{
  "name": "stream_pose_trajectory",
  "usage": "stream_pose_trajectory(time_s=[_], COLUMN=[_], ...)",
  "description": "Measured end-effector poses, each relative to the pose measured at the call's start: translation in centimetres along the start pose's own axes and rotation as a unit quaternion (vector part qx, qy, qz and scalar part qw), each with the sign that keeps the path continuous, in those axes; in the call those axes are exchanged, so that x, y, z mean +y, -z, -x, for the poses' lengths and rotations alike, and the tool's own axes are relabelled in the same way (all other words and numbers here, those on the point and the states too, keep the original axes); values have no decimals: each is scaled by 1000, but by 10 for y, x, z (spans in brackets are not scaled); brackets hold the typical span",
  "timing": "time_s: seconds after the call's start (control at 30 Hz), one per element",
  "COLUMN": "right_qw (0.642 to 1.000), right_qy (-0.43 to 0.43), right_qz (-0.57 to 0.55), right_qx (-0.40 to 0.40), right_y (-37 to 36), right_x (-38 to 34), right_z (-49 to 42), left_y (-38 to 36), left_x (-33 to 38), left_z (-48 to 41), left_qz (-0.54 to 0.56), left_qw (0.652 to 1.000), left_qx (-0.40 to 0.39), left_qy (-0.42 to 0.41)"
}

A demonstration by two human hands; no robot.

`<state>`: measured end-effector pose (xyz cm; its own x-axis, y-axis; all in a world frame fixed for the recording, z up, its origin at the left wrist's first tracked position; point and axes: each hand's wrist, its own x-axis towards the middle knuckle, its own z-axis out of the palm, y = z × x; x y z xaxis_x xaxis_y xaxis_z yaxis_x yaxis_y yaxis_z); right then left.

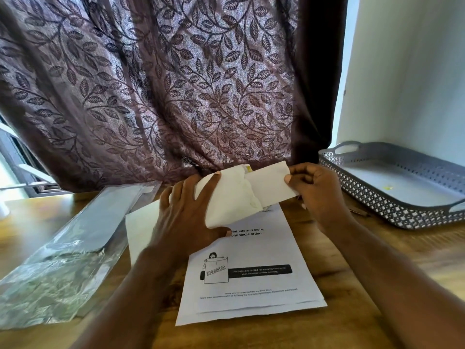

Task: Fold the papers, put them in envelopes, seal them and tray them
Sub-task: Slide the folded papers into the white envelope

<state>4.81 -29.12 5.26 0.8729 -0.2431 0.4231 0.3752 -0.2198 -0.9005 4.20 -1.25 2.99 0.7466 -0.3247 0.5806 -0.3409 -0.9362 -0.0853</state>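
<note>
White envelope [226,200] clasped by left hand [186,215] fingers [208,187] above the printed stack [251,280] on the desk [276,333]; folded paper [269,187] partly inside, pinched by right hand [317,195]. Pushed askew, likely to snag and crumple at the mouth, spoiling the seal

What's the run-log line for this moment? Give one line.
step: insertion | left hand: holds envelope | right hand: pinches folded paper, partly in | tray: no envelope seen

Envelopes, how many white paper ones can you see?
1 for sure: the white paper envelope gripped in the left hand above the printed sheets, the right hand pinching folded white paper at its mouth. The clear plastic pack on the left may hide more.
</note>
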Motion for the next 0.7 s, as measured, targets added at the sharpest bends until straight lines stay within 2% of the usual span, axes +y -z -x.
stream_pose_trajectory(time_s=[0.17,0.3,0.47,0.63,0.7], right_qw=[1000,999,996,998,997], right_qy=[-7,-22,-3,-26,-34], right_qz=[-7,-30,12,2,-7], right_qx=[17,-24,-91,-56,-67], right_y=[6,-4,-24,-21,-19], right_x=[-5,-7,-8,-13,-16], right_z=[-1,6,19,20,21], left_y=[1,2,1,0,0], left_x=[1,8,11,9,7], left_z=[0,-1,0,0,-1], left_qz=[13,26,25,23,21], left_qw=[1000,1000,999,1000,1000], left_qx=[-5,8,11,16,14], left_qy=[-4,-12,-18,-13,-9])
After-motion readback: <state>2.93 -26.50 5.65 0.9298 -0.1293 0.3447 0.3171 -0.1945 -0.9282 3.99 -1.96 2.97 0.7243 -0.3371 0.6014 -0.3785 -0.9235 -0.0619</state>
